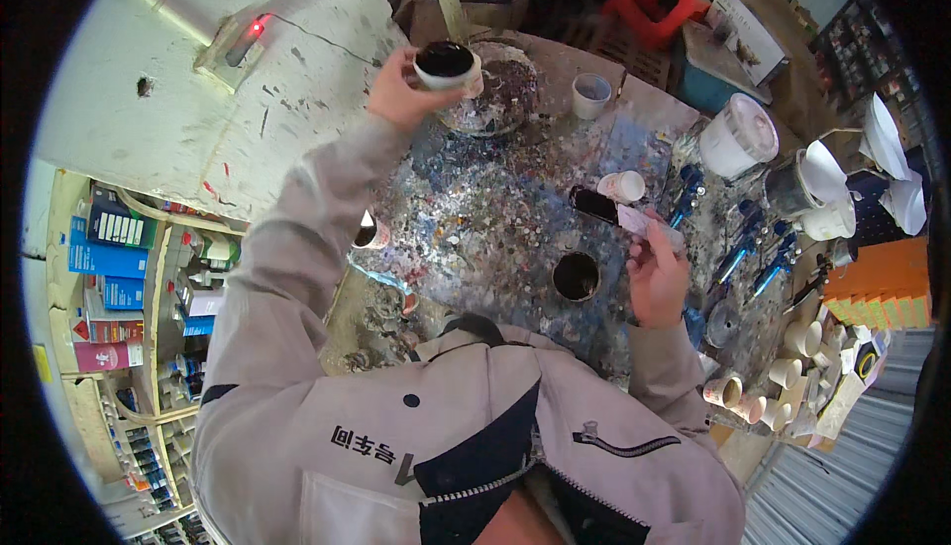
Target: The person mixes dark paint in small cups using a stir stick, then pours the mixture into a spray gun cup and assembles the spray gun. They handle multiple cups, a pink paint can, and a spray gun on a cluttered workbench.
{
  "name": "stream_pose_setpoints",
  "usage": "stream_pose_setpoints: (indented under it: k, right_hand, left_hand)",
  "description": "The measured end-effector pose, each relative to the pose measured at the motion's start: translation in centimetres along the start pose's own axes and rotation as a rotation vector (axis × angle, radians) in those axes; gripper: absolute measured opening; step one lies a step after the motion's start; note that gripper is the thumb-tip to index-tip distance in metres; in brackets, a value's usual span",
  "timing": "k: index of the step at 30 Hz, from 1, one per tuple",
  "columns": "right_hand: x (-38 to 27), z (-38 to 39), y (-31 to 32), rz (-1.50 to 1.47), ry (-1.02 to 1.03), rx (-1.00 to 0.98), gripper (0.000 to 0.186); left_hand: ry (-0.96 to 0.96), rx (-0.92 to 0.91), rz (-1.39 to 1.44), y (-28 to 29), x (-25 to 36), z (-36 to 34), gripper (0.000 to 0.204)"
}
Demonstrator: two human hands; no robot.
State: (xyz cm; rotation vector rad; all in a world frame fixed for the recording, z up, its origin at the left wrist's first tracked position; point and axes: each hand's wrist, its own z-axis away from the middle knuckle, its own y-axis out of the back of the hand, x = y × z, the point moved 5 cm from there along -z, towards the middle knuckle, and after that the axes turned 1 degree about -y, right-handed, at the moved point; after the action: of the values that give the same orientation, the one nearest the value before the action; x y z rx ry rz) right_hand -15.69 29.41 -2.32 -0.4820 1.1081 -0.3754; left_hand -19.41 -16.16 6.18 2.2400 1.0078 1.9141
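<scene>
At the far side of the bench, my left hand (pixel 408 92) is wrapped round a white cup (pixel 446 65) of dark liquid, raised near a paint-crusted round stand (pixel 507 94). My right hand (pixel 657 273) grips a flat spatula (pixel 637 220) with a pale handle end; its blade looks coated dark. Just beyond that blade is a white paper cup (pixel 622 186), seemingly tipped. Nearer my body stands a cup with dark contents (pixel 576 277), touched by neither hand. Another cup (pixel 370 232) shows partly beside my left sleeve.
The bench (pixel 466 208) is covered in paint splatter. A bluish-stained cup (pixel 591 96) stands at the back. On the right are a white bucket (pixel 739 136), blue-handled spray guns (pixel 686 195), several paper cups (pixel 786 374) and an orange box (pixel 878 282). A red stool (pixel 658 3) stands behind.
</scene>
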Motion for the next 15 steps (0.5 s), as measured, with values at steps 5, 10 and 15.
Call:
stream_pose_setpoints:
  k: [5, 10, 15]
  right_hand:
    - [0.6, 0.3, 1.1, -0.001, 0.016, 0.005, 0.031]
    - [0.4, 0.0, 1.1, 0.006, 0.039, -0.001, 0.031]
    - [0.4, -0.2, 0.9, 0.036, 0.043, 0.028, 0.032]
  left_hand:
    - [-0.049, 0.013, -0.420, 1.8, -3.8, -4.9, 0.095]
    - [-0.043, 0.011, -0.594, 1.7, -5.7, -6.7, 0.082]
    - [-0.056, -0.005, -0.645, 1.4, -6.3, -7.5, 0.079]
